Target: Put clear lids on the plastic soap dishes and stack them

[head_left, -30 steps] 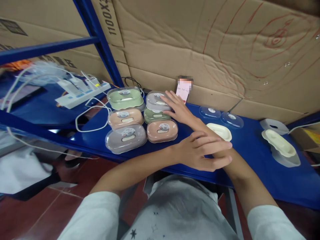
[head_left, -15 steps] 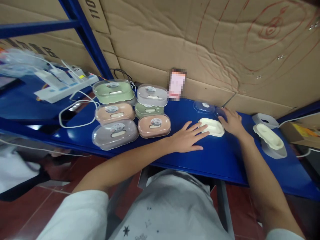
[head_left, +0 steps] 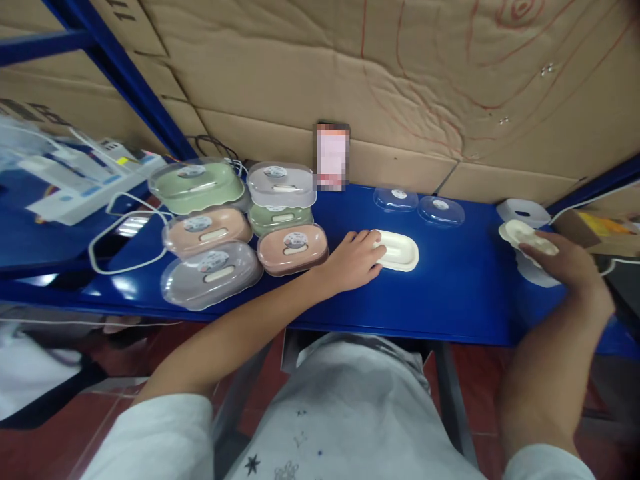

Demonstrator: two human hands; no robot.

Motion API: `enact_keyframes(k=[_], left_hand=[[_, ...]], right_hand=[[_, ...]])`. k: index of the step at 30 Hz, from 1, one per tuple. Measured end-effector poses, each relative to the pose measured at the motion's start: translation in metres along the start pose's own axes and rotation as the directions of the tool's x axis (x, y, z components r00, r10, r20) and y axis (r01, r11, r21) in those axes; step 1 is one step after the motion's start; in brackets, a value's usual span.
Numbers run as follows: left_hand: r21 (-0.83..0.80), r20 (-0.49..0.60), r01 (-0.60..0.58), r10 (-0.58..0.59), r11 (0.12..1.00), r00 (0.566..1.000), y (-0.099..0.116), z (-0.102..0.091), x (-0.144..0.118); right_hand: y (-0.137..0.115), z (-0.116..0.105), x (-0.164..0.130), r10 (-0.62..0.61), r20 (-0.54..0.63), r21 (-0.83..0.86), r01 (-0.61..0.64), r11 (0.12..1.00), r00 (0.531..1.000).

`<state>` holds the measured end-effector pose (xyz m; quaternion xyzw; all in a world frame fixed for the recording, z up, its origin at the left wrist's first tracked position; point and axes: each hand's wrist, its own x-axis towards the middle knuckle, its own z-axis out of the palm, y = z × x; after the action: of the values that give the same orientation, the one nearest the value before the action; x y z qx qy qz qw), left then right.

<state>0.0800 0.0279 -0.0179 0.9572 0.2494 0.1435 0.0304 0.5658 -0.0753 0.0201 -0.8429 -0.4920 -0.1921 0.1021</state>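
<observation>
A: Taking the cream dish [head_left: 401,252] as our landmark, where do we find it, and what does the left hand [head_left: 357,261] do?

B: We find the dish flat on the blue desk [head_left: 450,293], its hollow facing up. The left hand covers its left end, fingers curled over the rim; whether they pinch it, we cannot tell.

A: And the right hand [head_left: 565,257]?

B: Well to the right of the dish, we observe it pinching a second cream dish [head_left: 515,232], thumb laid across the top; the other fingers are largely hidden. Just below this piece we note a pale grey base [head_left: 537,272], and behind it a pale slotted piece [head_left: 523,213].

A: What else surrounds our landmark?

B: Behind it we see two clear lids [head_left: 441,211], side by side, each bearing a round label. Behind and to the left, a phone [head_left: 332,157], its screen pixelated, stands against the cardboard [head_left: 260,87]. Left of the dish we distinguish closely grouped lidded boxes [head_left: 235,227] in green, peach and grey.
</observation>
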Motion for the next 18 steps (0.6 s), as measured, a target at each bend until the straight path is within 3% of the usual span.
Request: enact_keyframes(k=[3, 8, 11, 13, 15, 18], left_hand=[[0.002, 0.000, 0.016, -0.016, 1.000, 1.000, 0.001, 0.002, 0.002], [0.008, -0.020, 0.058, -0.057, 0.998, 0.998, -0.002, 0.002, 0.003], [0.005, -0.018, 0.060, -0.060, 0.998, 0.998, -0.003, 0.002, 0.003], [-0.005, -0.015, 0.055, -0.056, 0.998, 0.998, -0.003, 0.002, 0.003], [-0.021, -0.013, 0.052, -0.052, 0.998, 0.999, -0.002, 0.003, 0.003], [-0.057, -0.012, 0.044, -0.045, 0.997, 0.999, -0.002, 0.004, 0.003]], right_hand=[[-0.018, 0.016, -0.027, -0.071, 0.102, 0.069, 0.064, 0.996, 0.992], [-0.080, 0.022, -0.050, -0.317, 0.114, 0.172, 0.295, 0.940, 0.942], [-0.097, 0.019, -0.058, -0.385, 0.079, 0.207, 0.363, 0.909, 0.919], [-0.097, 0.020, -0.064, -0.291, 0.037, 0.187, 0.280, 0.942, 0.956], [-0.089, 0.022, -0.070, -0.119, 0.038, 0.166, 0.111, 0.980, 0.992], [-0.073, 0.024, -0.080, 0.050, 0.090, 0.151, -0.063, 0.987, 0.995]])
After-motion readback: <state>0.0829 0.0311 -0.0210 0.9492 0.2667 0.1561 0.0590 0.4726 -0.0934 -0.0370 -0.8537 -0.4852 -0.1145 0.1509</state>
